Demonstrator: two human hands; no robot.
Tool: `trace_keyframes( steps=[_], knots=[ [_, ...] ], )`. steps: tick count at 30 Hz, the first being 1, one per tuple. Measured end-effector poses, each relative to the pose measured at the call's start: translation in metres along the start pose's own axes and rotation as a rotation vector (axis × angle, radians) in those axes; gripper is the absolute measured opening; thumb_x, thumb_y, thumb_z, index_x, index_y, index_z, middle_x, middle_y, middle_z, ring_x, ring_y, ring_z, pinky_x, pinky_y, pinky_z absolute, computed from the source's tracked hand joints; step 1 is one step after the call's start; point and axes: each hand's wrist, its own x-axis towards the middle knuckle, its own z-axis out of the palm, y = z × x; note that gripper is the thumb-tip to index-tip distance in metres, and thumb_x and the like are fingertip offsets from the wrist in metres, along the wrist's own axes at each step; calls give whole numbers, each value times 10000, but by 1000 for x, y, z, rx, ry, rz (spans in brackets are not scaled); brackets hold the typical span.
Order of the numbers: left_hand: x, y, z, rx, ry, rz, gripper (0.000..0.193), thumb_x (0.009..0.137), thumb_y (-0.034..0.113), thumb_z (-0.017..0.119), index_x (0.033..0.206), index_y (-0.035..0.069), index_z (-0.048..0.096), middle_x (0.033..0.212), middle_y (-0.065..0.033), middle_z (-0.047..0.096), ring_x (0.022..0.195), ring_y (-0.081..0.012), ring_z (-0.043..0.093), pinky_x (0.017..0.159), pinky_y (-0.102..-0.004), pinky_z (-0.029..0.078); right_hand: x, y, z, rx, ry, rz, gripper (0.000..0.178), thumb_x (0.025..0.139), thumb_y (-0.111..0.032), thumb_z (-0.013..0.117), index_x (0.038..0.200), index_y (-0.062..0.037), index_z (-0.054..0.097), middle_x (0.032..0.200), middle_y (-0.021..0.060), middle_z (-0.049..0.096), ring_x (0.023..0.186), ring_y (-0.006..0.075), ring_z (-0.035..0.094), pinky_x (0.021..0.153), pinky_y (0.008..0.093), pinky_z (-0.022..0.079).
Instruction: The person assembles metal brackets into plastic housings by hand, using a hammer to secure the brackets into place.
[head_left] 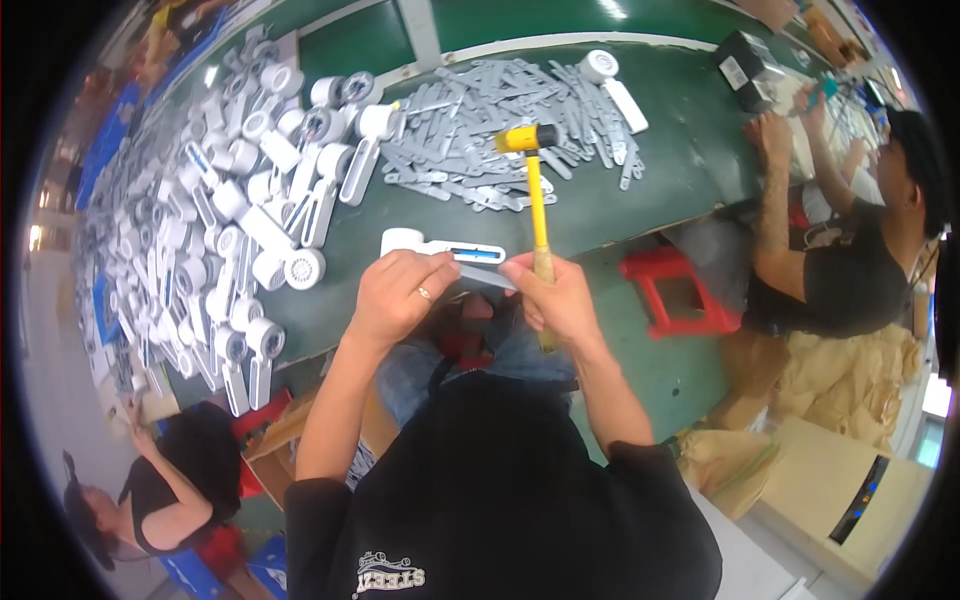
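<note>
My left hand (405,292) is closed on a white handheld fan (403,240) at the table's near edge. The fan's hollow handle points right, with a blue part showing inside. My right hand (560,300) grips the yellow handle of a mallet (540,205), whose yellow and black head stands up over the table. A slim grey strip (488,275) lies just below the fan handle, between both hands. Its right end meets my right thumb and fingers; its left end is at my left fingertips.
Many white handheld fans (230,200) are heaped on the left. Beyond my hands lies a pile of grey strips (500,100), with one white fan (620,100) at its right. A black box (748,68) and a co-worker (850,230) are farther right, near a red stool (675,290). Another person (175,480) sits lower left.
</note>
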Motion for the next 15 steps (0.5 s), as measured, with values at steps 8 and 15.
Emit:
trace_keyframes(
  steps=[8,15],
  knots=[
    [-21,-3,2,102,140,72,478,779,267,888,1153,29,707,1084,-102,749,917,-273,726,800,-388,599,-1,-2,9,-108,-77,-21,232,1018,-177,745,1166,-1,712,761,21,666,462,44,461,413,226,343],
    [-31,-27,22,-44,101,-409,636,752,279,920,1292,45,679,1230,-113,727,1202,-306,665,1160,-523,461,38,10,15,-466,182,-322,248,987,-253,793,1080,-24,780,670,-49,596,533,33,496,470,244,364]
  ],
)
